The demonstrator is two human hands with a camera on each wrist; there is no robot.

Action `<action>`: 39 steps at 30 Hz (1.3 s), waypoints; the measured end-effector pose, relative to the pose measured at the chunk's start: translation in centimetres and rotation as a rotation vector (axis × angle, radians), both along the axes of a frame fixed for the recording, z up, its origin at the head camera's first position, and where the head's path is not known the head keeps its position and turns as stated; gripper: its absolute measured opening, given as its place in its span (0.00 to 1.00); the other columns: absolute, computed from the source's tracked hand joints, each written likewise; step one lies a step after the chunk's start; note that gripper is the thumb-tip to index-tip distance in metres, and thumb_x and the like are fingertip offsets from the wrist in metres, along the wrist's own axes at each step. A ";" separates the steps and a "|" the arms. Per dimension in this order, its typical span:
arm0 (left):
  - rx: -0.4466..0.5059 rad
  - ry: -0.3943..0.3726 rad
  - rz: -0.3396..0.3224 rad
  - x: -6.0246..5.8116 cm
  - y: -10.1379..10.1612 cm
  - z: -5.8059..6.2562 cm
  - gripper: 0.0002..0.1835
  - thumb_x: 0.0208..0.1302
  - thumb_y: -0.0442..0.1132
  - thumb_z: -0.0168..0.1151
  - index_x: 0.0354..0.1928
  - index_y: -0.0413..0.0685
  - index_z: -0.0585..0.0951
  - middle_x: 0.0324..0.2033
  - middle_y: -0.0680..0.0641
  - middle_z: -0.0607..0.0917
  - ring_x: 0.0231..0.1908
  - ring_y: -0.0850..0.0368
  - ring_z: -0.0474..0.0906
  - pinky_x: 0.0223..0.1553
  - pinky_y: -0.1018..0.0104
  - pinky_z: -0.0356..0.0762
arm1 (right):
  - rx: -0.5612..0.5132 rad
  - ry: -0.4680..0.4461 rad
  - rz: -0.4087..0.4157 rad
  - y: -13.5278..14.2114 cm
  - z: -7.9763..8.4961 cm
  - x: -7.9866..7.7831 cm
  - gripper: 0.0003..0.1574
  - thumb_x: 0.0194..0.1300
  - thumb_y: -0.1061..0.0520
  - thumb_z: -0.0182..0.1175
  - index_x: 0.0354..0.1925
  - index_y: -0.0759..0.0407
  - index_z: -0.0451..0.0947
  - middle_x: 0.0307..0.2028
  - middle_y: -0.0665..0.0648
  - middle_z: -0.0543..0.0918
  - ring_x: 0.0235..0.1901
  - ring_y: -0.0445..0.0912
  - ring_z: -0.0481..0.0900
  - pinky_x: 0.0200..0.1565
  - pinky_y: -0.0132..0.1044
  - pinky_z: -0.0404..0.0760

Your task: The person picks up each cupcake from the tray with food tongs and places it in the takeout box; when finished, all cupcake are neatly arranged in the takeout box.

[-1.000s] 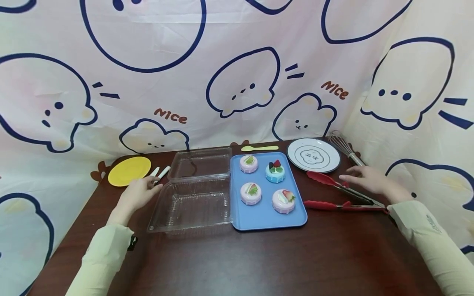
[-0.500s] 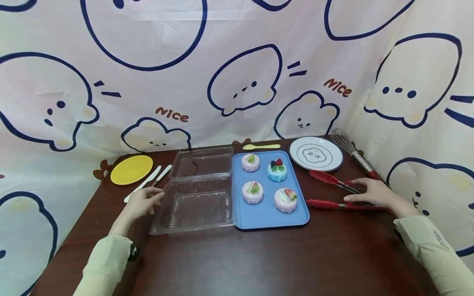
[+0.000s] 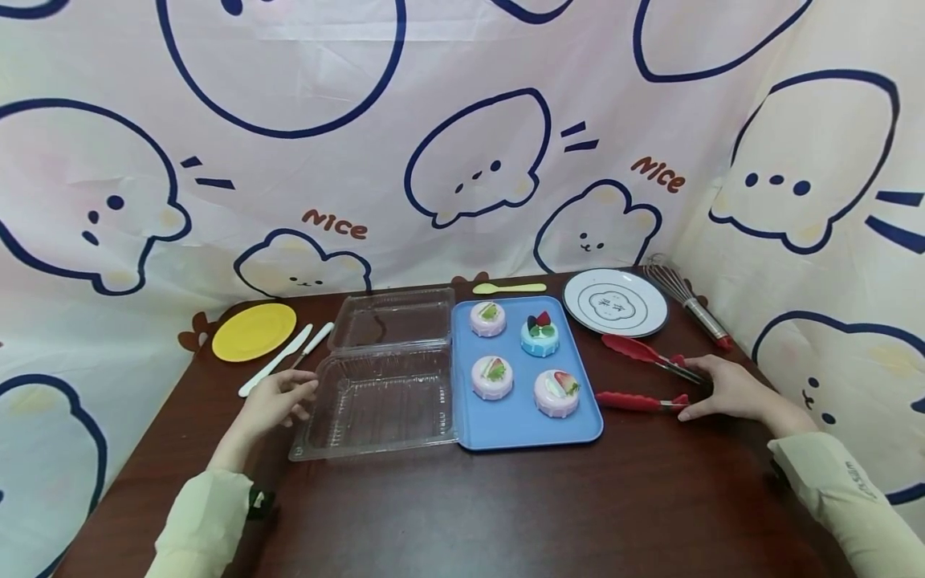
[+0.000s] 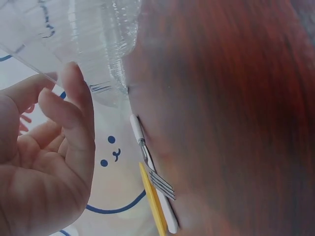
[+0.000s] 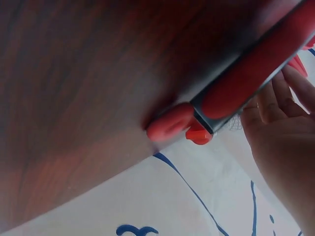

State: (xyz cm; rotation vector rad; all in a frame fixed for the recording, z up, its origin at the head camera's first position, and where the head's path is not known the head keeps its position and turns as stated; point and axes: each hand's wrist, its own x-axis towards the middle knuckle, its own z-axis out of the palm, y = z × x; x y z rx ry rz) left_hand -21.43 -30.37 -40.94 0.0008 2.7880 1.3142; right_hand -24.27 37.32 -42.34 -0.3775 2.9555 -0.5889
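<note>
Red tongs [image 3: 637, 400] w/in R hand [image 3: 739, 392]

The left hand [image 4: 59, 172] is raised, fingers loosely bent. Right by the fingertips is a clear box [image 4: 98, 39]; whether they touch it cannot be told. Off to one side of the hand lie a fork [image 4: 144, 151] and a white utensil [image 4: 166, 214], with a yellow plate [image 4: 153, 199], edge-on, hand-side of both. Blue-lined cloth [image 4: 115, 182] shows behind the hand; reddish-brown table [image 4: 221, 113] spreads past the fork.
</note>
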 end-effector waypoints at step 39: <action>0.221 -0.074 0.044 1.2 -0.2 -1.1 0.25 0.65 0.45 0.54 0.56 0.31 0.69 0.33 0.42 0.78 0.19 0.57 0.76 0.23 0.63 0.79 | -0.046 0.122 -0.081 -1.6 1.5 2.5 0.64 0.33 0.31 0.70 0.59 0.68 0.63 0.49 0.71 0.73 0.41 0.57 0.71 0.37 0.58 0.76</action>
